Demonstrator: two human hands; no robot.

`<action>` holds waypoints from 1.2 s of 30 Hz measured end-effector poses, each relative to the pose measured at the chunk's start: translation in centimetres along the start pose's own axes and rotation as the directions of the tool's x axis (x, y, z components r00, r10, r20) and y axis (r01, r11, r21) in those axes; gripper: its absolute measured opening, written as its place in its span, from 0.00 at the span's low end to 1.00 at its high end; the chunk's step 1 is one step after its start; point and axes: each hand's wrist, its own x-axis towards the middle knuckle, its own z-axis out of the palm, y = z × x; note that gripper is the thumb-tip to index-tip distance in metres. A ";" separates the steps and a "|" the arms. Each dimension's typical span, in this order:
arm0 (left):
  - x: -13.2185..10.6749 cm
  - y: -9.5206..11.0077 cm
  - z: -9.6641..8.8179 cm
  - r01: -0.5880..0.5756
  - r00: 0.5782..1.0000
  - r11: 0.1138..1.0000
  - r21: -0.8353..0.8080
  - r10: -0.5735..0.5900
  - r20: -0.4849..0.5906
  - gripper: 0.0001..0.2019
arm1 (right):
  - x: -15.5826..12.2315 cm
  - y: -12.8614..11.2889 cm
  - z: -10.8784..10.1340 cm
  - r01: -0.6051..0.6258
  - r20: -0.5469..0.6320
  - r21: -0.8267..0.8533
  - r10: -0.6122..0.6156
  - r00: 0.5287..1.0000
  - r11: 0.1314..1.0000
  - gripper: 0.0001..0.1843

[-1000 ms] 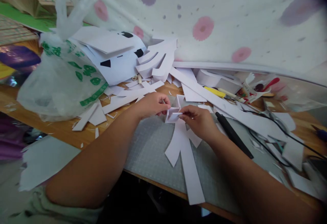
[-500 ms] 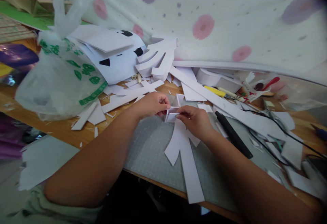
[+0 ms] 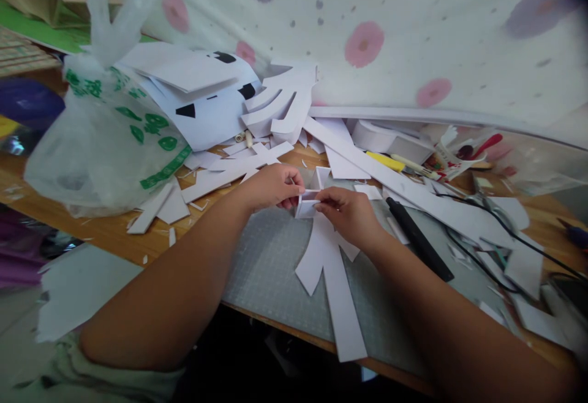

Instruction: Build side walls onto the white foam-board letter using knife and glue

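Note:
A white foam-board shape (image 3: 342, 305) with branching arms lies flat on the grey cutting mat (image 3: 261, 268), its long strip reaching past the front edge. Small upright walls stand at its far end. My left hand (image 3: 278, 187) pinches the left side of these foam-board walls (image 3: 307, 208), thumb and fingertips together. From the right, my right hand (image 3: 349, 212) grips the short front wall between thumb and forefinger. The fingers partly cover the joints between the walls. To the right of my right hand lies a black bar-shaped tool (image 3: 420, 241).
A tied plastic bag (image 3: 105, 139) stands at the left. Behind the hands are foam-board scraps (image 3: 229, 173) and a curved white piece (image 3: 289, 100). A yellow-handled tool (image 3: 384, 161), a cup with spoons (image 3: 452, 158) and a black cable (image 3: 500, 219) are at the right.
The view has shifted very slightly. Both hands keep their hold on the small walls, with hardly any visible movement.

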 end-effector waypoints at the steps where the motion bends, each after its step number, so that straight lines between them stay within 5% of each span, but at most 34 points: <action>1: 0.0 0.0 0.0 0.002 1.000 1.000 0.001 -0.002 0.000 0.03 | 0.0 0.0 0.0 0.000 -0.001 -0.001 0.000 1.000 1.000 0.06; 36: 0.4 -0.6 0.3 -0.010 1.000 0.999 -0.047 0.010 -0.011 0.04 | -0.1 -0.1 0.4 0.023 -0.041 -0.053 -0.026 0.999 0.998 0.05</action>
